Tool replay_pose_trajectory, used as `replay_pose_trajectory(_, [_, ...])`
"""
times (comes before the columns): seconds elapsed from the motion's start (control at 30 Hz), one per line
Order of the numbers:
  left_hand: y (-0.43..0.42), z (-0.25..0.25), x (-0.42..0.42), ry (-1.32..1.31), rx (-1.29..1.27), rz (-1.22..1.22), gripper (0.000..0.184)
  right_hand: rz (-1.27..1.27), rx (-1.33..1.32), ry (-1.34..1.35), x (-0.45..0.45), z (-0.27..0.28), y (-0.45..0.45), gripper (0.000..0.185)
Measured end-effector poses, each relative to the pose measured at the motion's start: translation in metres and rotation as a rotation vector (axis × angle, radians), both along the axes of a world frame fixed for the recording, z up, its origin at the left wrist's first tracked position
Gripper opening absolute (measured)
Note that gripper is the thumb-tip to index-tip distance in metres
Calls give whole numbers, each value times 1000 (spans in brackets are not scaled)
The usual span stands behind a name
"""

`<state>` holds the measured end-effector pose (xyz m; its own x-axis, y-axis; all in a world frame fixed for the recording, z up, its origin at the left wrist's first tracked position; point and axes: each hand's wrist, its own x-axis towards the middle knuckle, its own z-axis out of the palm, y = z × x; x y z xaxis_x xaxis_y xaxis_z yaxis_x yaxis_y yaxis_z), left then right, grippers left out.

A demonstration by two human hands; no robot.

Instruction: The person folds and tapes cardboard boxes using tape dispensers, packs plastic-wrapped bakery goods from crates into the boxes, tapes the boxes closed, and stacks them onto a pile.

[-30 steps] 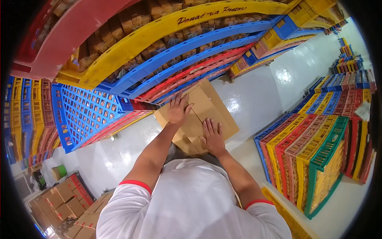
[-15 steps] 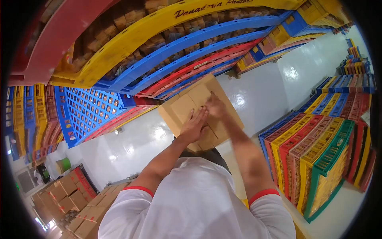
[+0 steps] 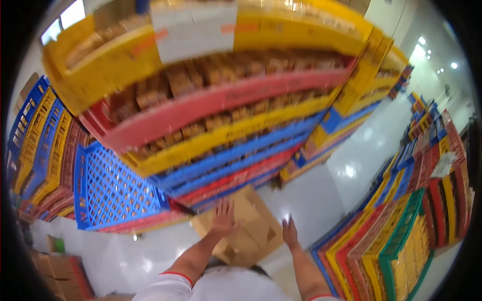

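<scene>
A brown cardboard box [image 3: 253, 228] with its top flaps folded down is in front of my body. My left hand [image 3: 224, 218] lies on or just over the box's left part, fingers spread, holding nothing. Off the box's right edge, my right hand [image 3: 289, 232] is apart from the cardboard, its fingers extended and nothing in them. Just beyond the box rises a tall stack of plastic crates [image 3: 241, 150] in yellow, red and blue, filled with small brown packed goods. Motion blur softens the view.
A blue lattice crate [image 3: 118, 188] tops a lower stack at the left. More crate stacks stand on the right, with a green crate [image 3: 396, 251] in front. Cardboard cartons [image 3: 63, 276] are at the lower left. Shiny pale floor [image 3: 346, 170] shows between the stacks.
The view has tilted up, showing more of the crate stack. My hands, together on the box before, are now apart; the right has moved off to the box's right side.
</scene>
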<state>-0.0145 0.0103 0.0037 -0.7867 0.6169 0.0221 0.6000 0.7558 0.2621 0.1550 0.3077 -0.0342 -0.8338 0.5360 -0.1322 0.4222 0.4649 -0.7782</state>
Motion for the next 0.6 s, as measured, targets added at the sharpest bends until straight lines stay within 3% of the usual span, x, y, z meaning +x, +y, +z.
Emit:
replay_pose_trajectory(0.03, [-1,1,-3,-11,-23,5,114,-132,85,32,-4,25,-7,70])
replay_pose_trajectory(0.07, [0,4,-3,-33,-5,23,114,-92,109,37,-5,32,-12,64])
replay_pose_trajectory(0.1, [0,8,-4,-62,10,37,114,144,-69,-317,-2,14,-2,66])
replay_pose_trajectory(0.17, [-5,8,-2,-58,40,44,113,613,-236,-19,-6,8,-17,67])
replay_pose_trajectory(0.2, [-6,7,-2,-88,54,58,112,740,55,-179,-26,9,1,62])
replay_pose_trajectory(0.23, [-5,11,-4,-75,72,64,112,882,353,-314,-49,46,5,57])
replay_pose_trajectory(0.27, [-9,13,-3,-92,61,66,109,733,399,-175,-77,84,9,54])
replay_pose_trajectory(0.33, [-13,4,-3,-117,58,79,107,506,401,215,-149,267,-25,46])
replay_pose_trajectory(0.37, [-13,-5,-5,-77,112,62,106,438,457,605,-172,351,-48,42])
replay_pose_trajectory(0.4, [-15,-16,-5,-39,163,46,104,395,454,582,-183,442,-71,43])
replay_pose_trajectory(0.43, [-17,-21,-5,-48,168,55,104,475,751,1018,-203,518,-92,42])
replay_pose_trajectory(0.5, [-19,-24,-10,31,154,34,101,367,741,1122,-239,616,-117,32])
replay_pose_trajectory(0.53, [-21,-23,-11,22,158,37,101,338,645,1129,-259,662,-132,38])
replay_pose_trajectory(0.6, [-22,-15,-19,-141,196,81,103,390,852,901,-339,737,-109,54])
